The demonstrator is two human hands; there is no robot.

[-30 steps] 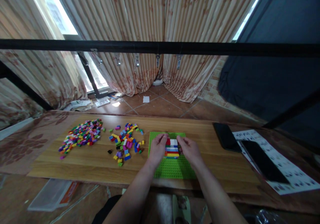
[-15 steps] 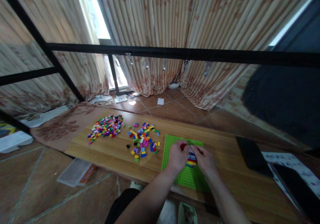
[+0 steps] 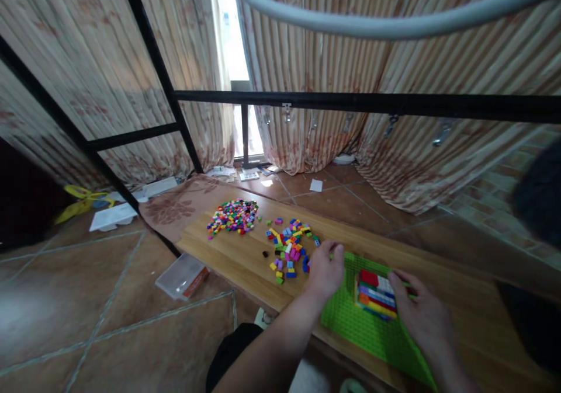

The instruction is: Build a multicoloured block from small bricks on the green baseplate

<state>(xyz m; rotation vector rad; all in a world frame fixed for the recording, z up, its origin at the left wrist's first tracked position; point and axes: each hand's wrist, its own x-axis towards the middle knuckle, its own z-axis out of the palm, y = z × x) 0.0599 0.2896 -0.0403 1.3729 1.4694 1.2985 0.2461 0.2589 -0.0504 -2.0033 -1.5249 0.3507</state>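
Two bare hands are flanking a layered block of toy bricks (image 3: 377, 295), which is sitting on a green studded baseplate (image 3: 359, 334) between them, nearer the right. The right hand (image 3: 421, 308) is hovering just beside the block's far right corner, its thumb and forefinger standing apart and green showing in the gap. The left hand (image 3: 326, 269) is reaching over the baseplate's left edge, its fingers curling; they are looking too small and blurred from this angle, so I cannot tell whether they are pinching anything. Facing up between the hands, the block is showing red and white bricks on top, with blue, orange, red and yellow ones along its near side.

Just left of the left hand, a scatter of loose bricks (image 3: 289, 248) is spreading over the wooden tabletop (image 3: 236, 253), and farther left a denser brick pile (image 3: 234, 216) is lying. Well right of the right hand, a dark flat object (image 3: 526, 311) is resting. Well below and left of both hands, a clear plastic box (image 3: 177, 275) is lying on the tiled floor (image 3: 118, 294).
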